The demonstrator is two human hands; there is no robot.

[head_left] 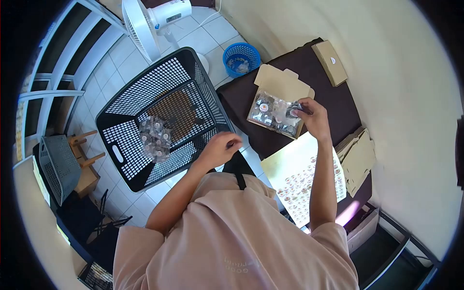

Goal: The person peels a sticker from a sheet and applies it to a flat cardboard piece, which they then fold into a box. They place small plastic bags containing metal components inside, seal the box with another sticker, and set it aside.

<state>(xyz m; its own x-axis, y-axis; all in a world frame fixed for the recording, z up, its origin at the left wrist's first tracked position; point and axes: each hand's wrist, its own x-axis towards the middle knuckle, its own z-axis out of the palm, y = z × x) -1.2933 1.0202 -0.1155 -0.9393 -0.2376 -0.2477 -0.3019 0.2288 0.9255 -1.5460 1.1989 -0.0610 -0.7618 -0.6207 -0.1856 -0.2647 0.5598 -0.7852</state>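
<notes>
Head cam view, the only one here. Looks like you're partway through moving small packets out of the open cardboard box [278,104] on the dark desk [333,104] and into the black plastic basket [159,116] that stands on the tiled floor off the desk's left edge. A small heap of bagged packets [154,137] already lies on the basket floor, so that part's done. The box still holds plenty of clear bags, so I'd guess you're well short of finished, maybe closer to the start than the end.

Hands: they're well apart. Your right hand [314,116] is stretched out over the box's right side, fingers pinched on one small round packet [293,112] at the box's edge. Your left hand [220,147] hangs over the near right rim of the basket, fingers curled in loosely. I can't tell if there's anything inside it, it's too small to make out. Left arm is bent at the elbow and angled out to the basket, right forearm runs straight up across the printed sheet.

That printed sheet [302,176], with rows of little round pictures, sits at the near edge of the desk. There's a closed brown box [329,63] at the far corner and flat cardboard pieces [357,157] at the right edge.
</notes>
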